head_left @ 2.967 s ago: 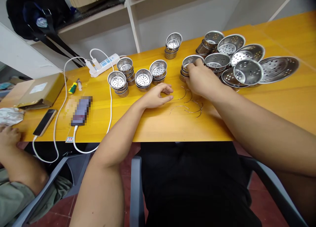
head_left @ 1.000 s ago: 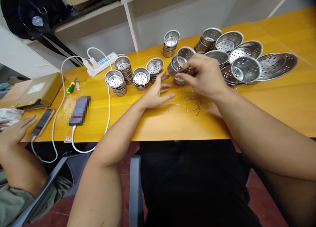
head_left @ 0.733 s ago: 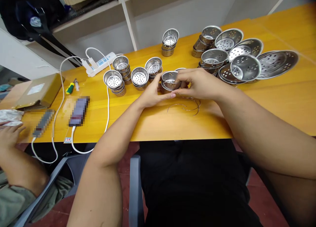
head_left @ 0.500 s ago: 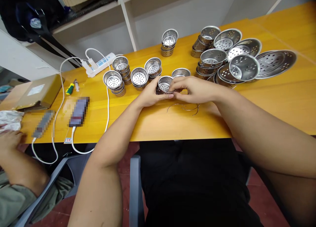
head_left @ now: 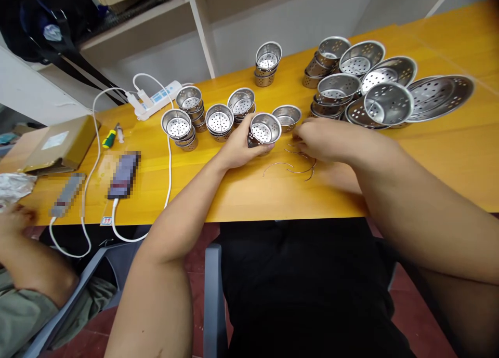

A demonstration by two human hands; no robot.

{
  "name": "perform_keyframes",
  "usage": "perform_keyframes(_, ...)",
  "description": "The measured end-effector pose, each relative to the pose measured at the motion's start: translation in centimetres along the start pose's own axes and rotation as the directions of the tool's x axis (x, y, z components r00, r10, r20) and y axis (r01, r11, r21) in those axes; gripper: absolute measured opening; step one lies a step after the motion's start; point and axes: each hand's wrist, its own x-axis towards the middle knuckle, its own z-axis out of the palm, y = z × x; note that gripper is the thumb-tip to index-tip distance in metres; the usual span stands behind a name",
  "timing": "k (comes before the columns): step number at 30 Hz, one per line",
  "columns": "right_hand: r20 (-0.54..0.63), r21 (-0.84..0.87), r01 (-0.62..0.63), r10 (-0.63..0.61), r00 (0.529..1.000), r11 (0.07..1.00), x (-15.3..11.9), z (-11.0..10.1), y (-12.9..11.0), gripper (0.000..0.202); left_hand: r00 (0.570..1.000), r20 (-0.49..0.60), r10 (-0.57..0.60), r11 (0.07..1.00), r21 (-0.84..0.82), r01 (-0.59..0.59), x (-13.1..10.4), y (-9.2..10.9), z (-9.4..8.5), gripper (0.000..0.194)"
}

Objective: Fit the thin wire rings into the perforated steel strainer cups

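Note:
My left hand (head_left: 242, 146) is closed around a small perforated metal cup (head_left: 265, 129), its mouth tilted up towards me. To its right, my right hand (head_left: 312, 138) is held low over the table with its fingers bent and pressed together. Thin curved metal wires (head_left: 300, 171) lie just below those fingers, one end close to the fingertips. Whether a wire is pinched there is hidden. Another perforated cup (head_left: 287, 117) stands right behind the held one.
Stacked perforated cups (head_left: 219, 120) stand on the left, and larger perforated bowls (head_left: 388, 103) are on the right. A power strip (head_left: 159, 101), white cables, a phone (head_left: 125, 175), a green-handled tool (head_left: 109, 138) and a cardboard box (head_left: 64, 142) lie leftward. Another person's arm (head_left: 35, 259) rests at far left.
My right hand has moved off the held cup's rim, to the right, over the wires. My left hand keeps its hold on the cup, now more fully visible.

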Motion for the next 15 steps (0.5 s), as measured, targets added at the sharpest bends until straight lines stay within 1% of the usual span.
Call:
perform_keyframes(2,0.033,-0.069,-0.039,0.041,0.999,0.997,0.2,0.0,-0.7,0.025,1.0,-0.003,0.004,1.0,-0.001,-0.004,0.0,0.0,0.0,0.086)
perform_keyframes(4,0.077,-0.088,-0.059,0.066,0.995,0.994,0.1,-0.5,-1.5,0.026,1.0,0.004,-0.001,1.0,-0.005,0.001,0.0,0.1,-0.1,0.084)
perform_keyframes(10,0.148,-0.121,-0.023,0.041,0.988,0.992,-0.3,-2.3,-2.8,0.029,1.0,0.008,0.001,1.0,0.017,-0.002,0.0,0.5,-0.2,0.08)
perform_keyframes(13,0.177,-0.132,-0.013,0.037,0.983,0.991,0.2,-2.3,-3.0,0.023,1.0,0.015,0.0,1.0,0.013,0.0,0.0,0.8,-0.2,0.08)
perform_keyframes(15,0.173,-0.134,-0.015,0.038,0.984,0.991,0.6,-2.1,-2.9,0.016,1.0,0.01,0.006,1.0,0.009,-0.007,0.0,0.9,-0.2,0.08)
